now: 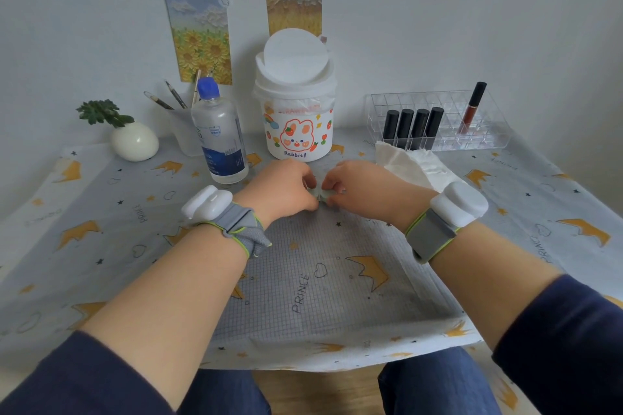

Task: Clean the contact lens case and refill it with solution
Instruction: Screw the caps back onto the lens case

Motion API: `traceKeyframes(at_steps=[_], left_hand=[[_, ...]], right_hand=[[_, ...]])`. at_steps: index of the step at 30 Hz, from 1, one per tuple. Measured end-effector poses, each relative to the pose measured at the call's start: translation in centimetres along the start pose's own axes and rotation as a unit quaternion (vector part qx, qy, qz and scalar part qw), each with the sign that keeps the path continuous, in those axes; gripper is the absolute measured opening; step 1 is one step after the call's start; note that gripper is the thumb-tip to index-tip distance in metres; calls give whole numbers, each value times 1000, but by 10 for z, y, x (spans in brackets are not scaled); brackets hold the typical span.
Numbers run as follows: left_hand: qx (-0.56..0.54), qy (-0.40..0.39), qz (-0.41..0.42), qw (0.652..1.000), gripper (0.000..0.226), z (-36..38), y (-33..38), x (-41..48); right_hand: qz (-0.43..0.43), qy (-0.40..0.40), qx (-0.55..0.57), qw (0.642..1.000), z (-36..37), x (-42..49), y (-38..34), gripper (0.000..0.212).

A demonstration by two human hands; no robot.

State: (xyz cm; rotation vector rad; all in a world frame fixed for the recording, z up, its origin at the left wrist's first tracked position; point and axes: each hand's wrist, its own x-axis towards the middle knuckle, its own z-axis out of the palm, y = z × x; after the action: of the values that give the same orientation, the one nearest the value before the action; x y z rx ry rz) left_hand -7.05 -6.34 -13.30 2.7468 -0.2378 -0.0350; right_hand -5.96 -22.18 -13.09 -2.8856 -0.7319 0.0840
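Showing only as a pale green sliver, lens case (319, 195) lies at or just above the cloth (320, 283), mid-table. Curled fingers of left hand (283, 189) and right hand (365, 189) pinch its ends. Capped solution bottle (220, 135) stands just left; rabbit bin (296, 125) behind.

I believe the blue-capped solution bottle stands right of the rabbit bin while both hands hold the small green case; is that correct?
Not quite. The head view shows the solution bottle standing left of the rabbit bin, not right. The rest holds: the left hand and the right hand both hold the small green case.
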Motion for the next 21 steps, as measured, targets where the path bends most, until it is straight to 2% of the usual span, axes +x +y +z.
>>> traceKeyframes(at_steps=[3,14,21], left_hand=[[-3,9,-10,1000,48,2,-1,0],[-2,-7,3,1000,35,-1,-1,0],[-18,11,-19,1000,46,2,-5,-1]], right_hand=[[-1,1,8,1000,-1,-1,0,35],[-5,7,7,1000,1,-1,1,34],[-4,4,13,1000,1,0,2,35]])
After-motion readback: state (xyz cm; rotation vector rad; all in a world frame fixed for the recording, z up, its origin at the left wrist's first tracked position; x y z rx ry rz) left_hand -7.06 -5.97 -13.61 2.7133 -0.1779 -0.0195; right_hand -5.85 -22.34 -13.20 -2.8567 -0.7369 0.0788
